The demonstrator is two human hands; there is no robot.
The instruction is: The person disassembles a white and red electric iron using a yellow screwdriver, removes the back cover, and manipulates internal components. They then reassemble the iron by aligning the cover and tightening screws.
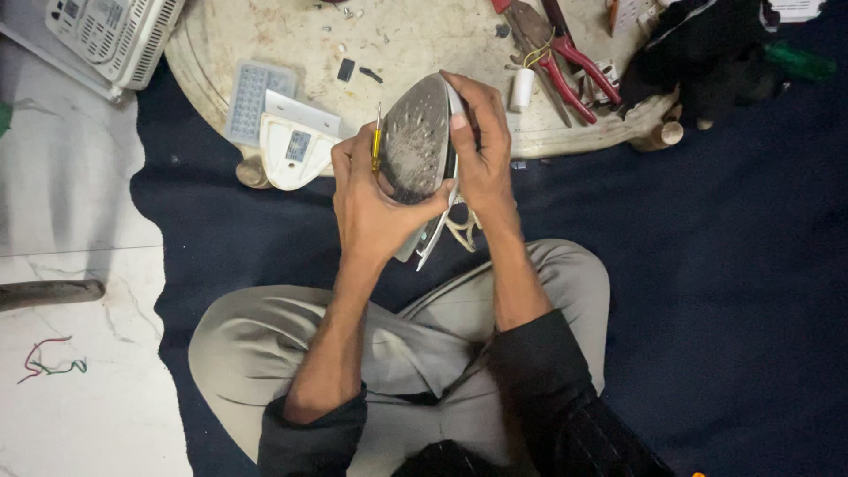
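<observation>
I have the iron (415,141) clasped in both hands: left hand (375,199) also pinching a screwdriver (377,141), right hand (481,146) wrapped round its edge. A slipping tip could gouge my palm.

grey iron (415,141), soleplate up, yellow screwdriver (377,146) beside

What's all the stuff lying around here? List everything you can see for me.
Clothes iron: one, grey soleplate facing up, held in both hands.
Screwdriver: one, yellow handle, in the left hand beside the iron.
Low table: one, cream, round, above the hands.
Iron cover part: one, white, table's front edge.
Pliers: one pair, red handles, table's right side.
Small cylinder: one, white, by the pliers.
Vented appliance: one, white, top left.
Wire scraps: red and green, pale floor at left.
Mat: one, dark blue, under the person.
Left hand: grips iron and screwdriver.
Right hand: wraps the iron's right edge.
</observation>
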